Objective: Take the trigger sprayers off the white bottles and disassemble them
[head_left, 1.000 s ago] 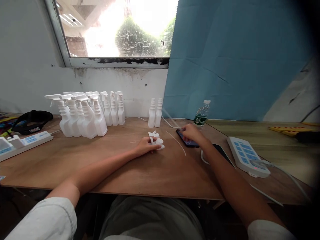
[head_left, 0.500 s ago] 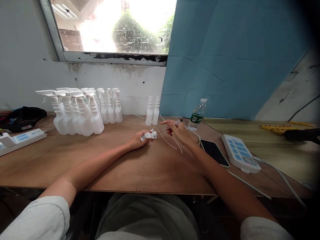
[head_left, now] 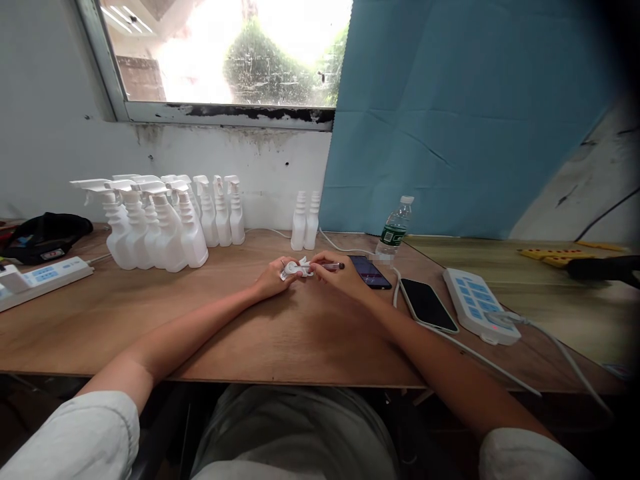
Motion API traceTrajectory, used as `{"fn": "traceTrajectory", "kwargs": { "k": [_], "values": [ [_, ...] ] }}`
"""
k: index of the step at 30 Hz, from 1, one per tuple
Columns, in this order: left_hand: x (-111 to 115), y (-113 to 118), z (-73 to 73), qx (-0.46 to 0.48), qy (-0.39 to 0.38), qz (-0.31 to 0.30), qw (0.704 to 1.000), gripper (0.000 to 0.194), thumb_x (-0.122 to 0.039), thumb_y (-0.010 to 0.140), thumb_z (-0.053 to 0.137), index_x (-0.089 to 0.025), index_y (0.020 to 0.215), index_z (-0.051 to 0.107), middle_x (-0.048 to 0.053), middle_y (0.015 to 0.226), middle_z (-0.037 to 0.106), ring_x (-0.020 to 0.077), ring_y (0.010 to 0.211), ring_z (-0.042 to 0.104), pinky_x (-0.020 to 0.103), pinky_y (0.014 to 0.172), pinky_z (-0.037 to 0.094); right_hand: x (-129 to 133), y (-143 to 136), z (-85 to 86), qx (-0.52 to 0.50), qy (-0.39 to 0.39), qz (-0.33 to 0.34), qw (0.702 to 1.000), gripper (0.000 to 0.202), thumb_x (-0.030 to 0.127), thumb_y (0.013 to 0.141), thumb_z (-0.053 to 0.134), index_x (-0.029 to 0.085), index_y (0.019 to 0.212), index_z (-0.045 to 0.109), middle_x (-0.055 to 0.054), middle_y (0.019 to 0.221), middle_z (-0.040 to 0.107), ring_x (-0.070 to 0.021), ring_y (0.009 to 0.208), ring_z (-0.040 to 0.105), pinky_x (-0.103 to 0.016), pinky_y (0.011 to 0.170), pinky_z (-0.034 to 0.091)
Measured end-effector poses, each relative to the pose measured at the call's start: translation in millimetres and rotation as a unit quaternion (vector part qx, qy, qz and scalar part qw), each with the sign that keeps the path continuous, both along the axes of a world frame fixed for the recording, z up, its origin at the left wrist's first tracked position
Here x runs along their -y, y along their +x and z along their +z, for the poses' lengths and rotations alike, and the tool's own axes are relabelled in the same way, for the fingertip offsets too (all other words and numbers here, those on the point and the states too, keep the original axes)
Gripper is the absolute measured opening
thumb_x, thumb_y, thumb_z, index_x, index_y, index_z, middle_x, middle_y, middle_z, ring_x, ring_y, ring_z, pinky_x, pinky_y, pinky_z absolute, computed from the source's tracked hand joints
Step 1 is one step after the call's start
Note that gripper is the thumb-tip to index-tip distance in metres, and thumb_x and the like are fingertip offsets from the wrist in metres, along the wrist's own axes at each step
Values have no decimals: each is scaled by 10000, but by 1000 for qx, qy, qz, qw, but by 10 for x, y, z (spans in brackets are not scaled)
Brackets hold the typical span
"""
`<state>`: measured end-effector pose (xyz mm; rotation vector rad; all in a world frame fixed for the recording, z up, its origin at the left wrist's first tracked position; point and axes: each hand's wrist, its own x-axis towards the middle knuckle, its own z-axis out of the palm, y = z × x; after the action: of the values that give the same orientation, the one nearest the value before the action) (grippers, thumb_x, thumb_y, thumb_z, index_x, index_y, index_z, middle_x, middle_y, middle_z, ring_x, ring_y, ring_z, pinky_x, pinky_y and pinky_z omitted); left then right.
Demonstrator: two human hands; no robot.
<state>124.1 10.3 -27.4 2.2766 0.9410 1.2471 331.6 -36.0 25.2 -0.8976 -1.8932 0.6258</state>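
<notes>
Right hand (head_left: 336, 275) has brought thin tube (head_left: 327, 266) to white nozzle (head_left: 296, 269).

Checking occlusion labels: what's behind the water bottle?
Behind the water bottle hangs a blue sheet reaching down to the table. What the sheet covers cannot be seen; a white cable runs toward the bottle's base.

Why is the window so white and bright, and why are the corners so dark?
In the head view, daylight overexposes the window, washing out the sky; the wide lens darkens the right corners and bends the table edge; the small spray head between both hands looks soft, its details unclear.
</notes>
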Motion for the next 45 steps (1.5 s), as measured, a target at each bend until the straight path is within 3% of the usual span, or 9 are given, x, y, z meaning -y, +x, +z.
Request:
{"fn": "traceTrajectory", "kwargs": {
  "k": [7, 11, 16, 22, 33, 37, 41, 43, 45],
  "values": [
    [-20, 16, -35, -46, 33, 25, 998, 377, -463, 844, 612, -190, 1101, 657, 74, 987, 661, 182, 831, 615, 285, 788, 456, 56, -70, -25, 116, 123, -29, 985, 167, 321, 859, 572, 207, 812, 683, -27, 769, 704, -142, 643, 597, -259, 622, 442],
    [13, 3, -11, -55, 44, 26, 997, 351, -440, 845, 610, -186, 1083, 658, 78, 995, 673, 188, 851, 625, 280, 808, 458, 69, -99, -17, 142, 129, -27, 981, 174, 337, 862, 572, 218, 805, 684, -29, 775, 710, -151, 657, 601, -268, 640, 448],
    [87, -12, 54, -37, 21, -28, 999, 322, -421, 842, 610, -166, 1032, 658, 56, 928, 686, 158, 795, 616, 244, 768, 453, -15, -11, 36, 35, 9, -10, 999, 220, 380, 835, 599, 192, 731, 646, -23, 683, 687, -151, 628, 623, -263, 623, 480],
    [124, -17, 84, -97, 6, -87, 991, 293, -391, 824, 607, -145, 969, 672, 46, 839, 651, 140, 719, 556, 226, 689, 439, -50, 86, 127, -22, -85, 80, 993, 276, 418, 794, 667, 160, 706, 622, -35, 660, 692, -132, 560, 616, -267, 588, 503],
    [155, -38, 133, -46, -94, -180, 978, 414, -506, 798, 618, -109, 914, 626, 18, 730, 549, 109, 654, 454, 218, 621, 391, -211, 110, -109, -162, -251, 173, 938, 298, 402, 732, 756, 159, 720, 583, -55, 705, 713, -160, 623, 662, -278, 583, 511],
    [171, -43, 200, 22, -163, -189, 968, 481, -582, 751, 646, -117, 871, 608, 17, 726, 537, 104, 636, 451, 223, 601, 364, -204, 55, -147, -175, -222, 173, 943, 275, 403, 753, 744, 156, 768, 623, -51, 791, 708, -145, 688, 653, -285, 649, 527],
    [153, -62, 209, 58, -240, -206, 947, 471, -577, 760, 644, -120, 863, 596, -32, 583, 434, 67, 491, 340, 211, 476, 256, -196, 10, -171, -150, -180, 160, 959, 306, 460, 792, 683, 192, 938, 700, -94, 1205, 647, -179, 878, 664, -287, 684, 544],
    [133, -66, 192, 69, -261, -206, 940, 471, -571, 763, 645, -113, 870, 606, -45, 544, 395, 60, 456, 307, 213, 446, 214, -177, 14, -147, -109, -146, 159, 970, 335, 485, 823, 634, 231, 1024, 715, -79, 1366, 557, -220, 1020, 645, -321, 757, 552],
    [117, -61, 176, 73, -271, -205, 938, 481, -567, 758, 652, -105, 887, 617, -35, 561, 427, 55, 453, 312, 211, 440, 214, -135, 27, -97, -42, -95, 163, 981, 336, 481, 855, 591, 251, 1063, 722, -67, 1342, 586, -251, 1147, 593, -370, 877, 525]
  ]
}}
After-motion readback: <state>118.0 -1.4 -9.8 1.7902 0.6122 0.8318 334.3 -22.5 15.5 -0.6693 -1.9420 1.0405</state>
